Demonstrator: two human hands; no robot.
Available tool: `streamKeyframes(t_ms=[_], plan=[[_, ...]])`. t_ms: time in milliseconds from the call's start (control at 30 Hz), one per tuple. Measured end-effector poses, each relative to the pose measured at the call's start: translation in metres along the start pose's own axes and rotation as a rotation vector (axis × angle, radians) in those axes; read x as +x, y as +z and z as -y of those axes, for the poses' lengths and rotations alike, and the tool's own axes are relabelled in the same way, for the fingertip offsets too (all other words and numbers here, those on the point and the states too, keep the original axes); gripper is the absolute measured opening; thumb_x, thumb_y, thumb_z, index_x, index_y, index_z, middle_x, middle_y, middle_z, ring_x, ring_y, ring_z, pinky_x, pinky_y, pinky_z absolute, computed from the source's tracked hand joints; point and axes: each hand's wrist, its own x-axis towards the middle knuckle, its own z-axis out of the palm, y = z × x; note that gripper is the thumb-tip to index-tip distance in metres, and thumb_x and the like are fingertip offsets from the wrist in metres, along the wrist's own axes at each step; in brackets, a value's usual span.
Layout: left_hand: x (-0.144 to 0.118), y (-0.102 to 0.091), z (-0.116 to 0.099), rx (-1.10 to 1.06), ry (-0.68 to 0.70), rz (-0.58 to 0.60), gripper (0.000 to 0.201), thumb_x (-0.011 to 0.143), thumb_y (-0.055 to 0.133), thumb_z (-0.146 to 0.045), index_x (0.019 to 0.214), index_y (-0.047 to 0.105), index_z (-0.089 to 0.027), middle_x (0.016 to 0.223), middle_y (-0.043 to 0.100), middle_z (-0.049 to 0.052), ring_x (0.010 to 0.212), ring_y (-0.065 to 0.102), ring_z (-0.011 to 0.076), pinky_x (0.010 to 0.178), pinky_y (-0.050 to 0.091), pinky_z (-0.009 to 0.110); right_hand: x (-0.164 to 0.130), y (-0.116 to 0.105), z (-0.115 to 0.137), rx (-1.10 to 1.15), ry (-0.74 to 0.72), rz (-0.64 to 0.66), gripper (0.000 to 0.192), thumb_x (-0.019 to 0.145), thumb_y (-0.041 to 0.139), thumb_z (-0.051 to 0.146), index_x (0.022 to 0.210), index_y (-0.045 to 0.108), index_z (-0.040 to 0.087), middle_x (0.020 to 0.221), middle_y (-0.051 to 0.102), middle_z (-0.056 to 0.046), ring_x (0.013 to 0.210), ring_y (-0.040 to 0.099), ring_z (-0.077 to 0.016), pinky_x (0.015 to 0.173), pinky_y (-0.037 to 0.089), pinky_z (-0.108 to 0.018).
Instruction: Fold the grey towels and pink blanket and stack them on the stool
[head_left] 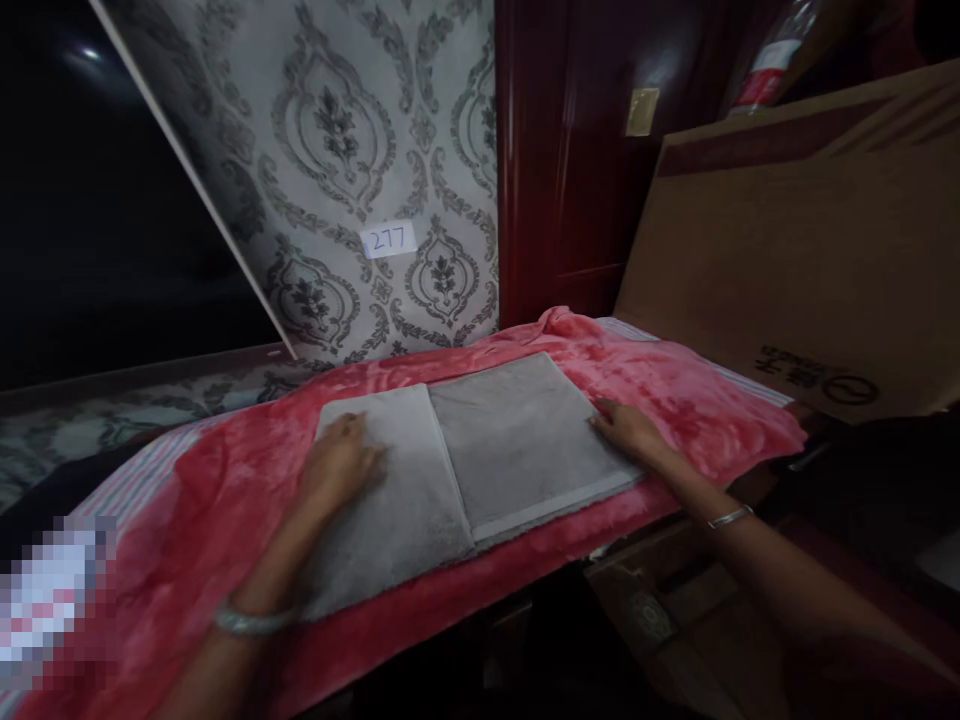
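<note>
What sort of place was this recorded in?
Probably a room in a home, though a shop or workroom can't be ruled out: ornate patterned wallpaper, a glossy dark red wood panel, and a plush red blanket spread beneath the grey cloth.

Folded rectangular soft cloth (525, 440): grey, paler hem band
Rumpled plush blanket (720, 410): pinkish red, mottled
Thin striped sheet (154, 470): pale, bluish and pinkish lines
Patterned wallpaper (330, 140): pale grey, darker grey damask medallions
Glossy panelled door (585, 200): deep red-brown
Large cardboard box (787, 250): brown, dark red band, black print
</note>
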Motion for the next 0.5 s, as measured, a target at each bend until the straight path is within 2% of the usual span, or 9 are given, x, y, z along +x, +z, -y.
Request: streamKeyframes(t_ms=[100,167,233,300,367,500], plan=[[-0.008,0.027,-0.034,0.275,0.235,0.418,0.046,0.085,0.054,-0.022,0.130,0.062,-0.021,0.114,0.064,0.014,0.107,0.063,0.0306,0.099,0.048,0.040,0.001,0.004,-0.008,0.150,0.009,0.043,0.046,0.089,0.059,0.031,0.131,0.067,0.014,0.126,0.071,-0.014,0.112,0.068,-0.0281,0.094,0.051,-0.035],[-0.011,0.045,-0.053,0.308,0.305,0.536,0.047,0.088,0.046,-0.016,0.131,0.062,-0.024,0.112,0.063,0.013,0.102,0.063,0.0274,0.092,0.048,0.035,0.000,0.011,-0.016,0.259,0.016,0.045,0.043,0.089,0.057,0.032,0.127,0.069,0.015,0.118,0.074,-0.012,0.105,0.070,-0.0270,0.090,0.053,-0.036],[-0.012,0.056,-0.063,0.297,0.320,0.547,0.040,0.090,0.044,-0.016,0.122,0.066,-0.024,0.112,0.063,0.012,0.099,0.061,0.0262,0.087,0.046,0.033,-0.001,0.019,-0.024,0.335,0.032,0.025,0.040,0.090,0.055,0.033,0.122,0.072,0.016,0.110,0.076,-0.011,0.099,0.071,-0.0256,0.087,0.054,-0.035],[-0.012,0.060,-0.064,0.285,0.299,0.530,0.030,0.090,0.045,-0.016,0.108,0.068,-0.022,0.113,0.062,0.012,0.096,0.061,0.0250,0.085,0.044,0.033,-0.002,0.027,-0.029,0.347,0.050,-0.004,0.039,0.090,0.055,0.035,0.119,0.072,0.016,0.108,0.077,-0.010,0.097,0.071,-0.0251,0.085,0.054,-0.035],[-0.010,0.059,-0.061,0.288,0.295,0.525,0.024,0.091,0.044,-0.015,0.099,0.067,-0.021,0.113,0.062,0.012,0.094,0.061,0.0241,0.083,0.043,0.032,-0.002,0.033,-0.031,0.287,0.075,-0.032,0.040,0.090,0.055,0.038,0.119,0.072,0.017,0.110,0.076,-0.011,0.099,0.071,-0.0263,0.085,0.054,-0.035],[-0.003,0.054,-0.055,0.298,0.361,0.573,0.021,0.090,0.046,-0.016,0.094,0.066,-0.021,0.109,0.064,0.010,0.094,0.062,0.0236,0.086,0.043,0.031,-0.001,0.039,-0.029,0.147,0.138,-0.053,0.045,0.092,0.053,0.042,0.125,0.070,0.017,0.112,0.076,-0.013,0.102,0.070,-0.0297,0.082,0.052,-0.037]])
